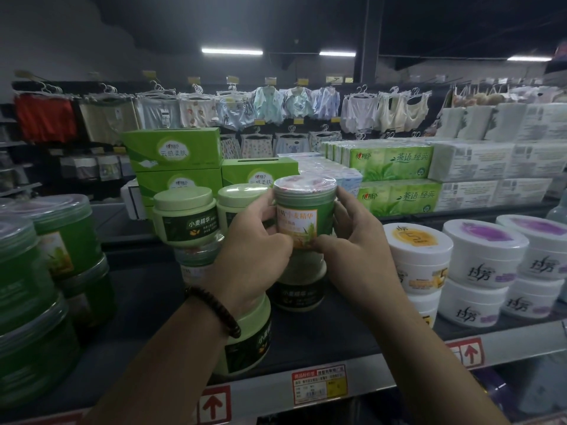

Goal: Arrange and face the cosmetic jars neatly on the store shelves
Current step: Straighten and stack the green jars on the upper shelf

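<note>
— What do the hands hold?

— The left hand (257,240) and the right hand (352,240) both grip one green jar (303,210) in the centre of the frame. The fingers curl round its sides and the thumbs almost meet in front. Its orange label looks toward the camera.

— Is it placed already?

— I think not fully. It is just above a pale jar (299,283) on the shelf (322,335). Whether it touches that lid I cannot tell, because the hands cover the joint.

— And the others?

— Left of it, two pale green jars (184,219) stand on top of other jars; the left one shows its label forward. A front jar (248,342) sits under the left wrist, and its label seems turned to the side. The white jars (478,256) at the right look tidy, mostly in stacks of two.

— So how far?

— Perhaps half. The held jar needs setting down, and the front jar needs turning.
</note>
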Tool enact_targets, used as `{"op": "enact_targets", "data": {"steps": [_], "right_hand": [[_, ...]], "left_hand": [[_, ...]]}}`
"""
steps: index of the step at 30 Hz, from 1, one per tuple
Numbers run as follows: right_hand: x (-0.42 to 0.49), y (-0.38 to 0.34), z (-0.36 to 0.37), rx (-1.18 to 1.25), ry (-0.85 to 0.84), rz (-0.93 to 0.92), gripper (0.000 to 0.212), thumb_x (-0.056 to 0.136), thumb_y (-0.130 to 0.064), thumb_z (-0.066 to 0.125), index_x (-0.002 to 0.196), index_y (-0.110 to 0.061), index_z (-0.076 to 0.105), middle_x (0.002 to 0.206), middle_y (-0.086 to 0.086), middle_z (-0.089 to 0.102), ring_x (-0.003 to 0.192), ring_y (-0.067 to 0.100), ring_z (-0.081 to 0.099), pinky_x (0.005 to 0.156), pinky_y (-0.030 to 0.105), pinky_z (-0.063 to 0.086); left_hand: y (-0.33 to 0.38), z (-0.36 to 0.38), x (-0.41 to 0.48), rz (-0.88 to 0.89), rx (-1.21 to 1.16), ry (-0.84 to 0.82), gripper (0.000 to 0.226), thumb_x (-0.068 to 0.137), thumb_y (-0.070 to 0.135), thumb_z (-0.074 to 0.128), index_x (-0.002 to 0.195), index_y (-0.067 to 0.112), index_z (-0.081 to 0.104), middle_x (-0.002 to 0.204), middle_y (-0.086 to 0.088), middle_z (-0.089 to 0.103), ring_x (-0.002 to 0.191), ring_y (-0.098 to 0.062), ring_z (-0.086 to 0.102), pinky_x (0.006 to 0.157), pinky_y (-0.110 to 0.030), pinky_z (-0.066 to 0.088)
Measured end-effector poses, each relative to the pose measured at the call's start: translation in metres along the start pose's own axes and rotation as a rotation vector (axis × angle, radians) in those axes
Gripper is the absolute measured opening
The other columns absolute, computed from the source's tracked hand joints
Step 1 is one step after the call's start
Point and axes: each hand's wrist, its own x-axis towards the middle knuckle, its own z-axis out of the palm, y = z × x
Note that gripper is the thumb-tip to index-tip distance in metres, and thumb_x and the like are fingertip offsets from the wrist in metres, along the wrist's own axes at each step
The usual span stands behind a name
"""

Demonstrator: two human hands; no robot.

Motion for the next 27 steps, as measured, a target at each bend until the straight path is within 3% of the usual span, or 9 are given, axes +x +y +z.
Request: {"op": "enact_targets", "data": {"steps": [3, 7, 12, 15, 18, 20, 24, 27], "right_hand": [[-0.002, -0.006, 0.001, 0.000, 0.008, -0.022, 0.072, 0.075, 0.003, 0.066, 0.118, -0.054, 0.060, 0.118, -0.027, 0.075, 0.118, -0.001, 0.070, 0.104, 0.043, 0.060], [-0.004, -0.014, 0.004, 0.019, -0.018, -0.060, 0.078, 0.071, -0.006, 0.069, 0.141, -0.040, 0.057, 0.131, -0.015, 0.075, 0.122, 0.006, 0.071, 0.106, 0.048, 0.059], [-0.005, -0.022, 0.012, 0.000, -0.029, -0.113, 0.066, 0.068, -0.009, 0.070, 0.121, -0.047, 0.061, 0.122, -0.012, 0.078, 0.118, 0.012, 0.073, 0.104, 0.054, 0.059], [-0.008, -0.026, 0.020, -0.008, -0.050, -0.128, 0.072, 0.070, -0.009, 0.070, 0.135, -0.037, 0.060, 0.121, -0.009, 0.079, 0.116, 0.016, 0.074, 0.101, 0.056, 0.059], [-0.010, -0.032, 0.026, 0.013, -0.076, -0.127, 0.084, 0.070, -0.009, 0.071, 0.151, -0.024, 0.052, 0.124, -0.007, 0.079, 0.116, 0.015, 0.075, 0.101, 0.053, 0.061], [-0.012, -0.038, 0.029, 0.039, -0.082, -0.130, 0.089, 0.070, -0.008, 0.071, 0.155, -0.021, 0.049, 0.129, -0.006, 0.077, 0.120, 0.012, 0.074, 0.103, 0.048, 0.061], [-0.017, -0.048, 0.040, 0.064, -0.104, -0.159, 0.086, 0.071, -0.009, 0.070, 0.154, -0.019, 0.051, 0.129, -0.004, 0.077, 0.120, 0.012, 0.074, 0.102, 0.047, 0.061], [-0.023, -0.054, 0.048, 0.088, -0.123, -0.181, 0.083, 0.072, -0.008, 0.069, 0.153, -0.021, 0.052, 0.129, -0.007, 0.077, 0.119, 0.008, 0.073, 0.099, 0.040, 0.062]], "left_hand": [[0.003, -0.005, -0.005, 0.037, 0.002, 0.020, 0.082, 0.091, -0.026, 0.047, 0.155, 0.025, 0.049, 0.122, 0.020, 0.071, 0.107, -0.001, 0.074, 0.081, -0.019, 0.060], [0.007, -0.013, -0.012, 0.088, 0.026, 0.067, 0.077, 0.095, -0.023, 0.047, 0.155, 0.026, 0.050, 0.117, 0.026, 0.072, 0.105, 0.003, 0.073, 0.083, -0.018, 0.059], [0.007, -0.027, -0.020, 0.118, 0.040, 0.124, 0.079, 0.096, -0.021, 0.049, 0.158, 0.027, 0.046, 0.123, 0.022, 0.072, 0.112, -0.002, 0.072, 0.086, -0.016, 0.057], [0.007, -0.036, -0.028, 0.128, 0.054, 0.140, 0.081, 0.096, -0.019, 0.052, 0.159, 0.031, 0.045, 0.140, 0.018, 0.066, 0.123, -0.002, 0.067, 0.094, -0.015, 0.055], [0.008, -0.045, -0.035, 0.153, 0.063, 0.154, 0.084, 0.096, -0.017, 0.054, 0.161, 0.033, 0.041, 0.153, 0.014, 0.057, 0.137, -0.010, 0.058, 0.110, -0.024, 0.051], [0.011, -0.051, -0.039, 0.168, 0.055, 0.165, 0.087, 0.094, -0.020, 0.053, 0.162, 0.033, 0.040, 0.156, 0.013, 0.054, 0.141, -0.013, 0.054, 0.111, -0.025, 0.049], [0.015, -0.063, -0.048, 0.187, 0.037, 0.194, 0.089, 0.094, -0.018, 0.052, 0.160, 0.041, 0.042, 0.153, 0.020, 0.055, 0.139, -0.009, 0.057, 0.112, -0.047, 0.052], [0.016, -0.074, -0.056, 0.208, 0.046, 0.228, 0.088, 0.096, -0.017, 0.053, 0.158, 0.043, 0.042, 0.154, 0.021, 0.053, 0.139, -0.007, 0.056, 0.112, -0.044, 0.053]]}}
